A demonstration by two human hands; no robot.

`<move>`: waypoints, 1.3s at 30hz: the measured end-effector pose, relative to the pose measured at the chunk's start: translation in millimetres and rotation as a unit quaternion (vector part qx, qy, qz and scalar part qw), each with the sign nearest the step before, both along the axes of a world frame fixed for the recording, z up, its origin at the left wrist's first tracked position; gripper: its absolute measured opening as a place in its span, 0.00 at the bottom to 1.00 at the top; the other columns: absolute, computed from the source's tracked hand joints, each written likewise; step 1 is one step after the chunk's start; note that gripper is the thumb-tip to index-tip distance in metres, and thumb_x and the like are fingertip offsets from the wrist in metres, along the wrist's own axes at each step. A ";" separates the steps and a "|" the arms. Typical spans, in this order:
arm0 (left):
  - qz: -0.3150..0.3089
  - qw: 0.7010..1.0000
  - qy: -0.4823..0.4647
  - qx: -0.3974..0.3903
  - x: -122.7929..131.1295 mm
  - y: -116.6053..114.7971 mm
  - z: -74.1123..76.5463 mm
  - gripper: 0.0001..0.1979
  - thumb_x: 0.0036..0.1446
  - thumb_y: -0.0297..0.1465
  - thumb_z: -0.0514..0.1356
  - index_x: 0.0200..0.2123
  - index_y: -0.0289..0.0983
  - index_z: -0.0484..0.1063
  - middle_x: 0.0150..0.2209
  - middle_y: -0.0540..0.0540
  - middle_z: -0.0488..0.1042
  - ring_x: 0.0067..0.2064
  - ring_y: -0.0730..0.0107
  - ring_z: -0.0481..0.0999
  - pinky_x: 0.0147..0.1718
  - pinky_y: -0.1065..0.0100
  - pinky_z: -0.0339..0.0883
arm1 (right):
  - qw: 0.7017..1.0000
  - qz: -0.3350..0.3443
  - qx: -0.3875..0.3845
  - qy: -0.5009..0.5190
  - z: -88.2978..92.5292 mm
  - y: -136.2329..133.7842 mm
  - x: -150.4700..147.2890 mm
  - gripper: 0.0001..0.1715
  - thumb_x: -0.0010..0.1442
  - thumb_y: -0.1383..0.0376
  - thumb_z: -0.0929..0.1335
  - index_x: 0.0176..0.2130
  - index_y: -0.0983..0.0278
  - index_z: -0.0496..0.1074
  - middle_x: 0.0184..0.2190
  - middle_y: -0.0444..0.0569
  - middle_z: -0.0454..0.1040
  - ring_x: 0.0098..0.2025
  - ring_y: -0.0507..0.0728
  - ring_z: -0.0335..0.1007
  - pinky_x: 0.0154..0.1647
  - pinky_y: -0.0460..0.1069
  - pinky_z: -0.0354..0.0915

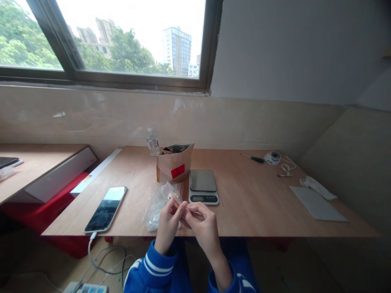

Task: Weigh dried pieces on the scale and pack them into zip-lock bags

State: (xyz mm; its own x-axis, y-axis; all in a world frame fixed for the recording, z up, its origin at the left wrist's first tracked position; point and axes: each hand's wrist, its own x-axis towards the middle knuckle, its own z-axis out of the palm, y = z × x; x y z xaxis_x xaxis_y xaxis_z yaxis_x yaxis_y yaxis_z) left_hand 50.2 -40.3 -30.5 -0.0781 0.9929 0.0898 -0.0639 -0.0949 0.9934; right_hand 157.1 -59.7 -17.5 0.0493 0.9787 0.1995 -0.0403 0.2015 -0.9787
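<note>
My left hand (170, 223) and my right hand (204, 224) meet at the front edge of the table, fingertips pinched close together. Between them is a small clear zip bag (174, 200) with a red seal strip; its lower part is hidden by my fingers. Something small and pale shows at the bag, too small to name. Just left of my hands lie more clear plastic bags (152, 213). Beyond my right hand sits a kitchen scale (203, 181) with a metal plate. A brown paper bag (172, 166) with a red label stands open behind the plastic bags.
A phone (106, 209) on a charging cable lies at the left. A water bottle (152, 142) stands behind the paper bag. At the right are a screwdriver (256, 159), a white dome camera (271, 158) with its cable, a white sheet (317, 204) and a white cloth (319, 188).
</note>
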 end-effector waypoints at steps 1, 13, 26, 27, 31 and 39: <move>-0.030 0.999 -0.005 -0.011 -1.3 -1.8 0.5 0.20 0.50 0.47 0.62 0.24 0.37 0.62 0.16 0.54 0.67 0.17 0.74 0.69 0.17 0.73 0.63 | 1.000 -0.019 -0.005 0.002 -1.6 0.8 1.8 0.13 0.57 0.58 0.69 0.29 0.66 0.73 0.31 0.51 0.75 0.32 0.57 0.76 0.34 0.49 0.73; -0.119 0.988 -0.103 0.002 3.0 0.7 -10.5 0.24 0.55 0.51 0.55 0.30 0.34 0.73 0.31 0.42 0.77 0.35 0.64 0.77 0.38 0.65 0.71 | 0.964 -0.248 -0.005 0.090 13.1 13.0 55.9 0.20 0.53 0.50 0.70 0.33 0.64 0.65 0.30 0.49 0.77 0.24 0.54 0.74 0.22 0.47 0.68; -0.032 0.949 -0.311 -0.030 0.9 23.0 -32.8 0.28 0.53 0.42 0.63 0.55 0.44 0.62 0.48 0.45 0.74 0.46 0.63 0.76 0.46 0.63 0.70 | 0.982 -0.156 0.103 -0.028 27.2 32.2 14.4 0.12 0.57 0.60 0.69 0.40 0.63 0.70 0.36 0.49 0.73 0.36 0.55 0.71 0.40 0.50 0.69; -0.022 0.951 -0.309 -0.022 -1.3 27.6 -31.6 0.26 0.54 0.41 0.62 0.54 0.45 0.63 0.50 0.46 0.74 0.46 0.64 0.76 0.46 0.64 0.69 | 0.980 -0.126 0.134 -0.076 31.3 33.7 13.7 0.08 0.58 0.62 0.68 0.39 0.62 0.72 0.36 0.49 0.73 0.38 0.55 0.71 0.41 0.50 0.69; 0.002 0.946 -0.324 -0.029 -10.1 46.2 -42.5 0.23 0.53 0.39 0.63 0.51 0.45 0.65 0.52 0.45 0.73 0.50 0.62 0.74 0.48 0.64 0.68 | 0.964 0.010 0.169 -0.203 35.1 55.5 9.0 0.11 0.61 0.69 0.63 0.39 0.60 0.75 0.38 0.49 0.75 0.42 0.56 0.72 0.45 0.51 0.68; -0.014 0.931 -0.363 -0.041 -17.4 57.6 -71.2 0.22 0.50 0.35 0.66 0.49 0.40 0.69 0.51 0.43 0.74 0.51 0.61 0.74 0.49 0.65 0.68 | 0.954 0.139 0.119 -0.238 -15.7 108.5 -2.2 0.28 0.51 0.66 0.71 0.52 0.60 0.69 0.49 0.51 0.71 0.51 0.59 0.68 0.55 0.55 0.62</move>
State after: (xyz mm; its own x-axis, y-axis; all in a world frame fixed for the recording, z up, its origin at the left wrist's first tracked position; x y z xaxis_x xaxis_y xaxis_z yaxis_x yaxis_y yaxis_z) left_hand 32.9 17.3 -101.7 -0.0617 0.9967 -0.0530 -0.7225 -0.0080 0.6914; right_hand 154.9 48.8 -33.2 -0.3560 0.8656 0.3522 0.3129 0.4655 -0.8279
